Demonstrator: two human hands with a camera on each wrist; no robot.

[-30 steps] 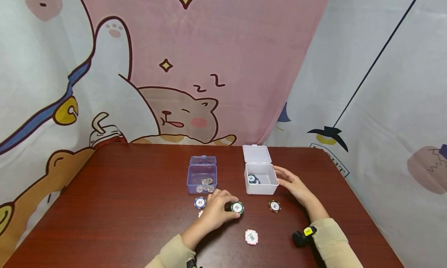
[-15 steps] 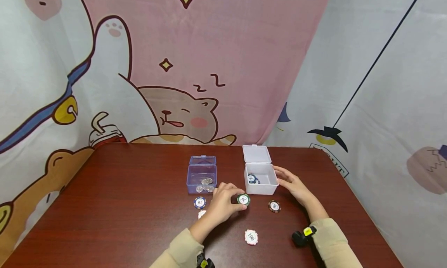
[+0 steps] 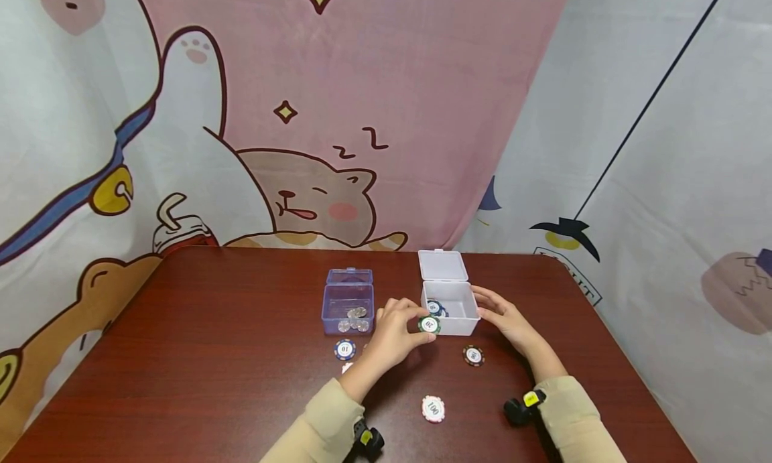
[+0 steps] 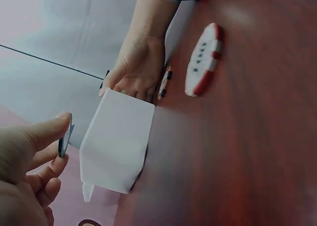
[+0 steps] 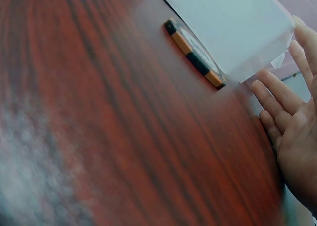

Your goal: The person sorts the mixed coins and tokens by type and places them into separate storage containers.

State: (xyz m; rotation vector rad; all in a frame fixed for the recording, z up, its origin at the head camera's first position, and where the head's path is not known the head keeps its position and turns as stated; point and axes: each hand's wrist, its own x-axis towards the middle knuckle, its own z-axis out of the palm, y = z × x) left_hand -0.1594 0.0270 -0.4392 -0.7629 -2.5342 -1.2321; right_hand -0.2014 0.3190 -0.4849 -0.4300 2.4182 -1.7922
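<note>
- The left hand (image 3: 395, 332) pinched a green chip (image 3: 429, 325) between thumb and fingertips, held off the table right at the front-left corner of the white box (image 3: 451, 309). In the left wrist view the chip (image 4: 65, 135) showed edge-on at the fingertip, just beside the box (image 4: 116, 141).
- The right hand (image 3: 505, 315) was open with fingers relaxed, resting against the right side of the white box and not gripping anything. The right wrist view showed those straight fingers (image 5: 277, 94) just next to the box wall (image 5: 233, 23).
- The white box had its lid flipped back, with a couple of chips already lying inside.
- An orange-and-black chip (image 3: 474, 356) lay flat on the table (image 3: 211, 356) just in front of the box, near the right hand.
- A red-and-white chip (image 3: 433, 409) sat closer to the person, well apart from the box.
- A blue chip (image 3: 345, 349) lay left of the left hand, just in front of the clear blue box (image 3: 348, 308), which held some silver coins.
</note>
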